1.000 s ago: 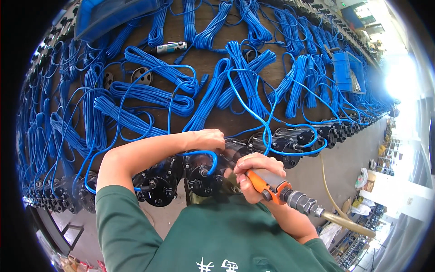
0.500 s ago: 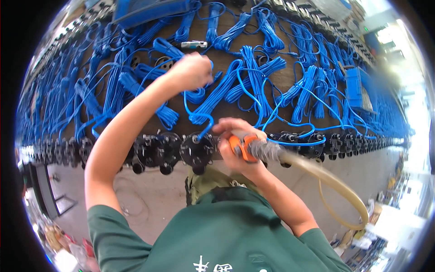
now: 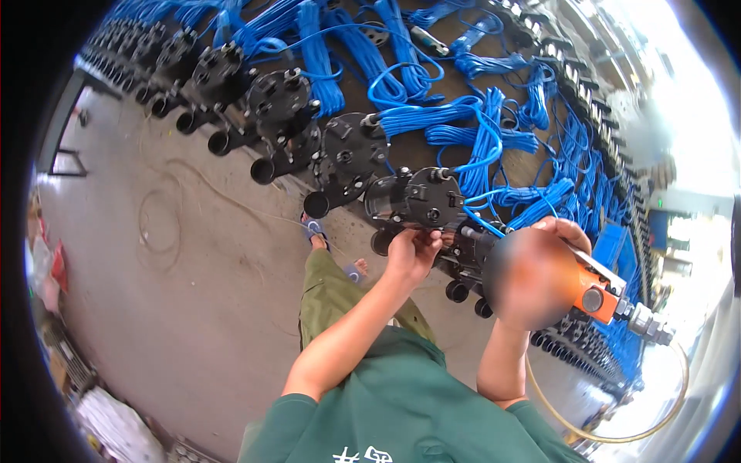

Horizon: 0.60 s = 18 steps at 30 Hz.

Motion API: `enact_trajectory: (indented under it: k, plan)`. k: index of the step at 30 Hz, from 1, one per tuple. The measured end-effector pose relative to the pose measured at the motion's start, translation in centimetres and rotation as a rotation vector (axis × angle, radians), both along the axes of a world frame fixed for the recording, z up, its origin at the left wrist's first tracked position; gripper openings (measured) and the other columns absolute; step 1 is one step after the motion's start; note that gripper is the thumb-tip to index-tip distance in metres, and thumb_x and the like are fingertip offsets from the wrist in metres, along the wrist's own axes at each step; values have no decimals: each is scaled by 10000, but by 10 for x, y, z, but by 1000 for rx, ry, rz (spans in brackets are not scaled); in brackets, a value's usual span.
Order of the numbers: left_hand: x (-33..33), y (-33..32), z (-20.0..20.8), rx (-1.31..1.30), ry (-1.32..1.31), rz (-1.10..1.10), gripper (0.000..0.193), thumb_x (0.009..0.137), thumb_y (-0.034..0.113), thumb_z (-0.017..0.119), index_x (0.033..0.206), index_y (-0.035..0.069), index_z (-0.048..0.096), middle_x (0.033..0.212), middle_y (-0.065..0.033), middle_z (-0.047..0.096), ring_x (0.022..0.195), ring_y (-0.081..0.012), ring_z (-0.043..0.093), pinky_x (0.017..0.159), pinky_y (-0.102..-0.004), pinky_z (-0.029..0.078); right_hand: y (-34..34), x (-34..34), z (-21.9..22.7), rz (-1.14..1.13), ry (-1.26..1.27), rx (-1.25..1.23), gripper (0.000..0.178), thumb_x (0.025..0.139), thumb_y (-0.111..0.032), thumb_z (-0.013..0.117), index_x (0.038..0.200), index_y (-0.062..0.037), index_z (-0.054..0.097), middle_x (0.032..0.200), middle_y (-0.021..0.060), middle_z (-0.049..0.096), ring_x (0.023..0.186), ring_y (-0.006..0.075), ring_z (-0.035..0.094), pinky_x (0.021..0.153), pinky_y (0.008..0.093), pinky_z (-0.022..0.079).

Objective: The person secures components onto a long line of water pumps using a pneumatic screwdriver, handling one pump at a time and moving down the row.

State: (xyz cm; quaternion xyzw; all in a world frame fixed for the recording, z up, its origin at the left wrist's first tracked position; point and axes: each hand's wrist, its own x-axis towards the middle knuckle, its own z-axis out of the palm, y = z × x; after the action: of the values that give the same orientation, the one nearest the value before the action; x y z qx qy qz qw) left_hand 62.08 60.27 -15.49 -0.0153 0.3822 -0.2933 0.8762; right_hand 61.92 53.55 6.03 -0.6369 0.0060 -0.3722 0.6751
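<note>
My left hand (image 3: 413, 253) is at the lower edge of a round black housing (image 3: 421, 202), its fingertips pinched together; whatever they hold is too small to make out. My right hand (image 3: 570, 230) is wrapped round an orange air tool (image 3: 593, 297), with a blur covering most of its grip. The tool's narrow dark nose points left toward the housings beside my left hand. From its metal fitting (image 3: 650, 324) a yellowish air hose (image 3: 685, 378) loops down. A blue cable (image 3: 482, 154) runs from the top of the housing to a coiled bundle.
A long row of similar black housings (image 3: 278, 100) lines the bench edge. Bundled blue cables (image 3: 455, 119) cover the dark bench top (image 3: 432, 150). Among them lie a silver cylinder (image 3: 429, 41) and a blue bin (image 3: 611, 251). A thin hose (image 3: 224, 193) trails over the floor.
My left hand has come down from the cable bundles to a black housing. My right hand has moved to the right with the air tool. The view has turned, so the row now slants.
</note>
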Motion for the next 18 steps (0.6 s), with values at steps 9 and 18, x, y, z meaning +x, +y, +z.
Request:
enact_trajectory:
  k: [9, 18]
  plan:
    - [-18, -18, -16, -35, -45, 198, 155, 1012, 73, 433, 1063, 65, 579, 848, -124, 665, 763, -253, 657, 629, -339, 518, -9, -6, -17, 123, 55, -41, 405, 775, 8, 559, 1178, 56, 556, 977, 193, 650, 621, 145, 580, 633, 289, 514]
    - [-21, -22, -27, -5, -84, 194, 244, 1063, 150, 374, 1069, 12, 575, 888, -118, 672, 758, -229, 667, 634, -333, 569, -10, 1, -24, 130, 84, 48, 391, 769, 8, 567, 1156, 59, 557, 958, 199, 646, 625, 148, 595, 625, 292, 520]
